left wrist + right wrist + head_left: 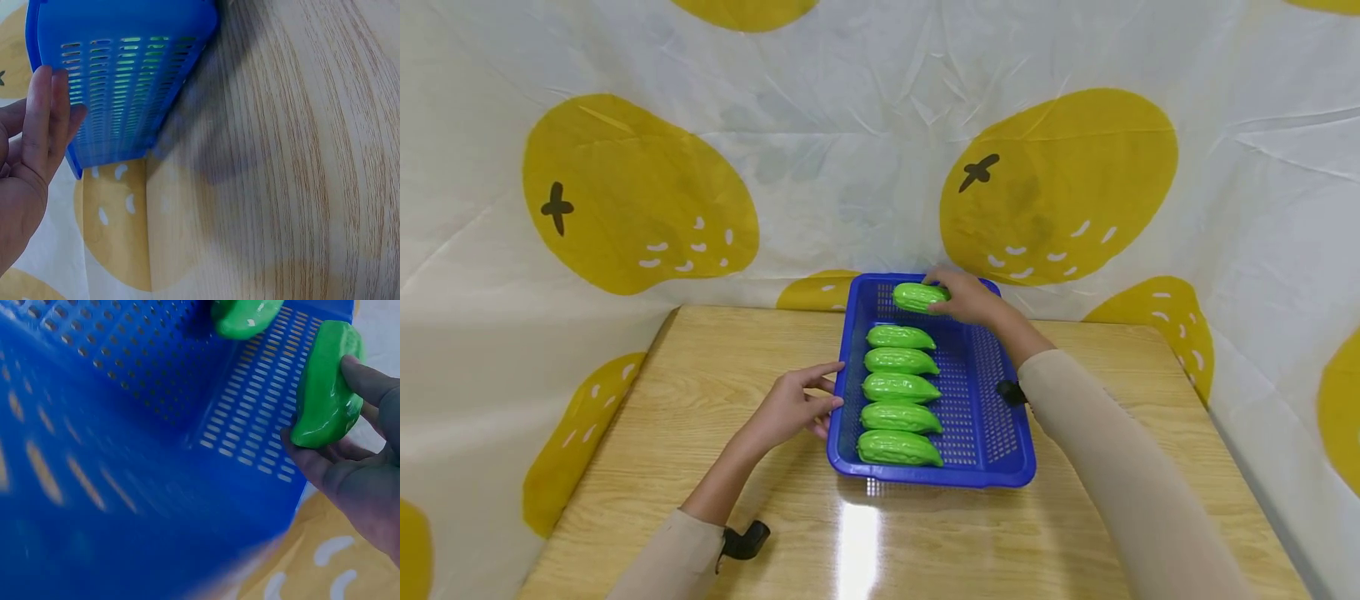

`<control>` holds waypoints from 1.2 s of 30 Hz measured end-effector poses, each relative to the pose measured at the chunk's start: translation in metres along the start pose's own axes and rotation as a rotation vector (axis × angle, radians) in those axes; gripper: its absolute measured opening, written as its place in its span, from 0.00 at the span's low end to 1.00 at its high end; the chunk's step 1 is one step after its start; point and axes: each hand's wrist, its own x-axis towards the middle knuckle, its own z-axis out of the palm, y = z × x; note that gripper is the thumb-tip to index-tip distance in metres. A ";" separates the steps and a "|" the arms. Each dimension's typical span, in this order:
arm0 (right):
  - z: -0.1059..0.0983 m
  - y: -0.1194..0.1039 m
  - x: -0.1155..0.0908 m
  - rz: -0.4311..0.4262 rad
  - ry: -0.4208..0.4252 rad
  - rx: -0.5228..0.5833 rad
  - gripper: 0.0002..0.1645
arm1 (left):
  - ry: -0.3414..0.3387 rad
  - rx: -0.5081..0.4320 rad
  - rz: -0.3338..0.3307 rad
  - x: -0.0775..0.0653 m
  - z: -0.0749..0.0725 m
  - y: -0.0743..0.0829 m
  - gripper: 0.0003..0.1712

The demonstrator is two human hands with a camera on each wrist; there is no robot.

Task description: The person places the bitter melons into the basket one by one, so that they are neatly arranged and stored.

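Observation:
A blue plastic basket (958, 477) with perforated walls stands on the table. Down its left half lie several glossy green bitter melons (901, 388) in a column, their pointed ends toward the right. At the far end, my right hand (967, 297) grips another bitter melon (328, 387) between thumb and fingers, raised near the rim above the basket's floor. My left hand (792, 406) is at the basket's left side, its fingers fairly straight. In the left wrist view, those fingertips (41, 94) lie against the slotted outer wall (125, 81).
The wooden table (722, 350) extends on both sides of the basket. A white cloth with yellow fruit prints (850, 167) hangs behind the table and along its sides, close to the basket's far end. Dark wrist-worn devices (745, 540) show at both sleeves.

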 end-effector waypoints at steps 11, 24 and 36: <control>0.017 0.000 0.007 0.074 -0.005 0.023 0.32 | 0.009 0.005 -0.001 0.001 0.000 0.000 0.35; 0.039 0.003 0.014 0.140 0.038 0.083 0.30 | 0.003 0.003 0.008 0.001 0.001 -0.003 0.35; 0.054 0.005 0.013 0.242 0.092 0.135 0.29 | 0.005 0.001 0.009 0.002 0.002 -0.001 0.35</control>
